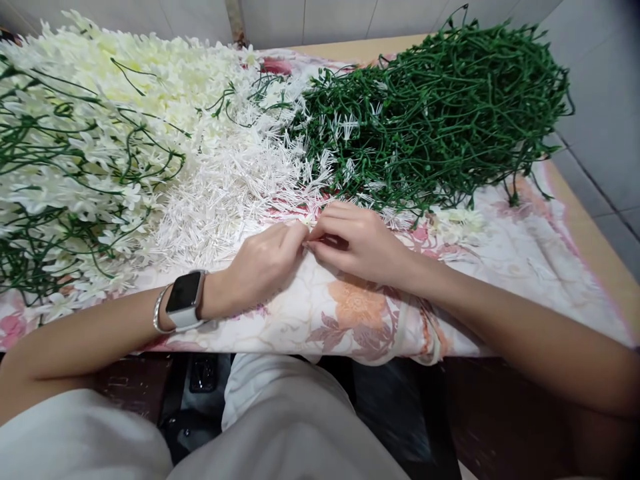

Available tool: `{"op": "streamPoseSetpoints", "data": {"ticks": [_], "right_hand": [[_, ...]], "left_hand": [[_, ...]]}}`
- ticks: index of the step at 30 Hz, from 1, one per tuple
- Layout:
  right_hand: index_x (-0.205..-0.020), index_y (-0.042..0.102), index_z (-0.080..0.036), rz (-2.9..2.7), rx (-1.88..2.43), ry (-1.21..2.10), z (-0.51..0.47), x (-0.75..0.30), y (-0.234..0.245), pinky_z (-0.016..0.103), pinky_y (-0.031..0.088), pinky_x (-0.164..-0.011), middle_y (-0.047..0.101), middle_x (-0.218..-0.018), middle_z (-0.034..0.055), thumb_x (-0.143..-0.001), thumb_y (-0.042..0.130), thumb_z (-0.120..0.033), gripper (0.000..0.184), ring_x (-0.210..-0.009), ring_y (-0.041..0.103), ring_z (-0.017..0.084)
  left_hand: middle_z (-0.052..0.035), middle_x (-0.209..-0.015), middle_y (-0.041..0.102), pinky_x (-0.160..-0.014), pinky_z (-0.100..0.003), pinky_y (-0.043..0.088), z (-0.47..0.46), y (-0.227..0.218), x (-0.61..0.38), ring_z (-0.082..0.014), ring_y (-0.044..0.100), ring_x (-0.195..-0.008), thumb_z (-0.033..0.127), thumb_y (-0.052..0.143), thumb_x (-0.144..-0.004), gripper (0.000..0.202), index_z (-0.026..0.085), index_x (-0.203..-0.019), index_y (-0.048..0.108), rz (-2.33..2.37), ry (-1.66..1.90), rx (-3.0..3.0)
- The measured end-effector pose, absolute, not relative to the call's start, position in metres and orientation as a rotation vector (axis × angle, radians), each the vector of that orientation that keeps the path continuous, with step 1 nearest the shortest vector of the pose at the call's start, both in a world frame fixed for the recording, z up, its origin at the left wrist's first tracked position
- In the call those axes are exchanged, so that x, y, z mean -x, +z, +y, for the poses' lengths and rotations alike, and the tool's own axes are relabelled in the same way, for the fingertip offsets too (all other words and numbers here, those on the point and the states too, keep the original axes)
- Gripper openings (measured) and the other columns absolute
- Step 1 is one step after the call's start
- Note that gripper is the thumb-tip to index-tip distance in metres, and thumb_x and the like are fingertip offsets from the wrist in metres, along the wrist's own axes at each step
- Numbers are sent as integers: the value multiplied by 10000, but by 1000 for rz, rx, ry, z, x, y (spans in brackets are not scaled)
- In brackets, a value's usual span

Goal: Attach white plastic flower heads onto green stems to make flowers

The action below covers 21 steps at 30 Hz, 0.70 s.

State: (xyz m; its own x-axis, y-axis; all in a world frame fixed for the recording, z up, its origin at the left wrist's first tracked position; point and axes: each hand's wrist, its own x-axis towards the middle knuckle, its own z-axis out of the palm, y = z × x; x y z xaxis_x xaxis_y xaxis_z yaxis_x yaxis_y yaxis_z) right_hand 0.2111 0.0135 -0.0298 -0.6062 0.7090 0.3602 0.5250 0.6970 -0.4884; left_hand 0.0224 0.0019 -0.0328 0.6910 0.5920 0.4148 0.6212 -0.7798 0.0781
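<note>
My left hand and my right hand meet fingertip to fingertip above the cloth, near the table's middle. Both are closed in a pinch. Something small and pale shows at the fingertips, too hidden to name. Just beyond and to the left lies a heap of thin white plastic flower stamens. A large pile of green artificial stems rises behind my right hand, with a few white pieces caught in it. White artificial flowers, some on green stems, fill the left side.
A floral-patterned cloth covers the wooden table. A small cluster of cream petals lies to the right of my right hand. Tiled wall closes off the back. My left wrist wears a watch and a bracelet.
</note>
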Motion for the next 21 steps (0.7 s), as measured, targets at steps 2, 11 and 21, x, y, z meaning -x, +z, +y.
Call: {"op": "streamPoseSetpoints", "data": {"ticks": [2, 11, 21], "right_hand": [[-687, 573, -154, -2310, 961, 482, 13, -211, -30, 274, 391, -636, 553, -662, 23, -800, 530, -134, 123, -664, 483, 138], [-708, 630, -179, -1887, 1112, 662, 11, -212, -26, 289, 431, -634, 627, -702, 11, -795, 616, -185, 88, -669, 561, 139], [-724, 638, -205, -1834, 1002, 696, 11, -211, -28, 319, 455, -638, 632, -709, 16, -804, 608, -168, 93, -680, 576, 153]], "left_hand": [[-13, -734, 619, -560, -213, 448, 8, -35, -22, -121, 588, -640, 106, 497, -824, 66, 146, -877, 498, -1176, -809, 2894], [1, -860, 600, -734, -186, 523, 17, -33, -29, -84, 618, -813, 173, 620, -807, 161, 178, -875, 474, -1663, -1914, 3171], [6, -844, 590, -741, -208, 547, 16, -34, -30, -93, 618, -806, 261, 655, -803, 215, 189, -875, 465, -1595, -2052, 3089]]}}
